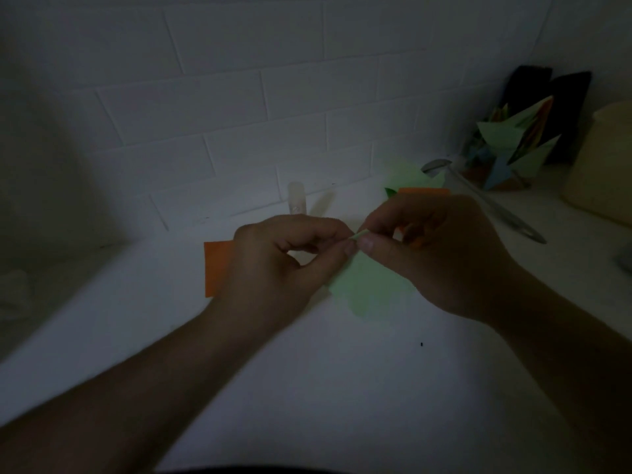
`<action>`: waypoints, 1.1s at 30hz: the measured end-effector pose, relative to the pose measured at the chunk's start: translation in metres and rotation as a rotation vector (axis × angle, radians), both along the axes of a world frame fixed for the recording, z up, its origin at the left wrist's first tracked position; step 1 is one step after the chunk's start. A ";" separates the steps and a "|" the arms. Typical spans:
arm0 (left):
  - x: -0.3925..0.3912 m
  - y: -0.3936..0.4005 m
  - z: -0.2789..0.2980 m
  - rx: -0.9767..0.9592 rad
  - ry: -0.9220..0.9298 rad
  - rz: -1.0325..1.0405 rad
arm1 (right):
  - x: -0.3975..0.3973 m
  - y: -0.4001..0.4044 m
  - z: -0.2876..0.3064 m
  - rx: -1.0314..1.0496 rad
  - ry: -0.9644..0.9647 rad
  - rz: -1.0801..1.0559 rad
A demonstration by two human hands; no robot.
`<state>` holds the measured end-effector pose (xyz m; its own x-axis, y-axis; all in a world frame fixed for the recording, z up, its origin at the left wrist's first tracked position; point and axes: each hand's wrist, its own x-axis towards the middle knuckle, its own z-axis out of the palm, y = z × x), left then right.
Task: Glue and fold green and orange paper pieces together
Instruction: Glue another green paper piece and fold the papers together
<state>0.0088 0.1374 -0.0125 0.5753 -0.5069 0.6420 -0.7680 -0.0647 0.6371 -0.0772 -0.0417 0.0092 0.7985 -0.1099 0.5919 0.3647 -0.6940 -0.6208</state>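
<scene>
Both the left hand [284,258] and right hand [431,254] pinch the green paper's [369,285] top corner mid-counter, likely creasing it; the glue stick [297,198] stands upright near the back edge.

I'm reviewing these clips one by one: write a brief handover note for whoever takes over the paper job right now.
Left hand and right hand: both pinch the top edge of the green paper, held low over the table.
Orange paper lies flat, partly under the left hand; another orange piece and more green paper lie behind the right hand.
Glue stick stands by the wall, untouched.
Done: cannot tell in this dim light.
Left: glue green to orange, then fold.
</scene>
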 end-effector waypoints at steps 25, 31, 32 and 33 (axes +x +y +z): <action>0.001 -0.006 -0.002 -0.025 0.442 0.040 | 0.011 -0.013 -0.012 0.759 0.181 0.141; 0.006 -0.007 -0.004 -0.074 0.564 -0.023 | 0.014 -0.013 -0.018 0.728 0.156 0.160; 0.007 -0.007 -0.004 -0.076 0.585 -0.049 | 0.015 -0.014 -0.019 0.758 0.152 0.151; 0.009 -0.007 -0.004 -0.075 0.602 -0.068 | 0.015 -0.016 -0.021 0.779 0.153 0.149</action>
<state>0.0175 0.1308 -0.0168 0.8162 -0.5210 0.2497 -0.2726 0.0336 0.9615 -0.0618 -0.0574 -0.0115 0.9035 -0.3314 0.2720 0.2909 0.0081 -0.9567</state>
